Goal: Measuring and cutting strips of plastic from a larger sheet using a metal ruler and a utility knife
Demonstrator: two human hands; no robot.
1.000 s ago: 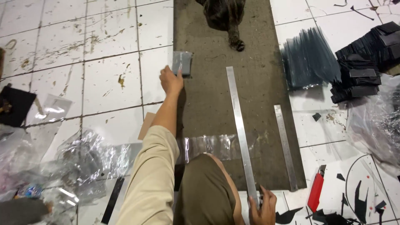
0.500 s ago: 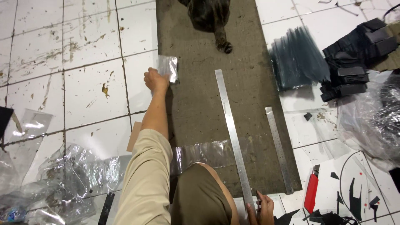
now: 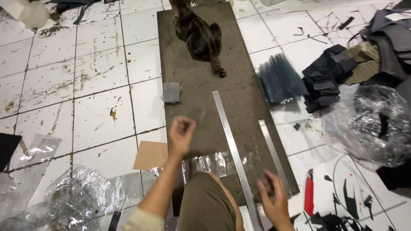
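Note:
My left hand (image 3: pixel 181 133) hovers over the grey mat (image 3: pixel 201 94), fingers loosely curled and holding nothing. A small stack of clear plastic pieces (image 3: pixel 171 92) lies on the mat's left edge, well ahead of that hand. My right hand (image 3: pixel 275 200) is lifted near the mat's near right corner, fingers apart and empty, just right of the long steel ruler (image 3: pixel 233 149). A shorter steel ruler (image 3: pixel 274 156) lies beside it. A crinkled clear plastic strip (image 3: pixel 214 162) lies across the mat near my knee (image 3: pixel 207 205).
A dark striped cat (image 3: pixel 198 36) sits at the mat's far end. A red utility knife (image 3: pixel 309 194) lies right of the mat. Stacks of dark plastic sheets (image 3: pixel 280 79) and black pieces (image 3: pixel 325 83) sit right; crumpled plastic bags (image 3: pixel 368 124) right and left (image 3: pixel 81 192). Cardboard piece (image 3: pixel 150 155) left.
My left hand let go of the clear plastic stack on the mat's edge and drew back toward me. My right hand lifted off the long ruler's near end. The camera tilted up.

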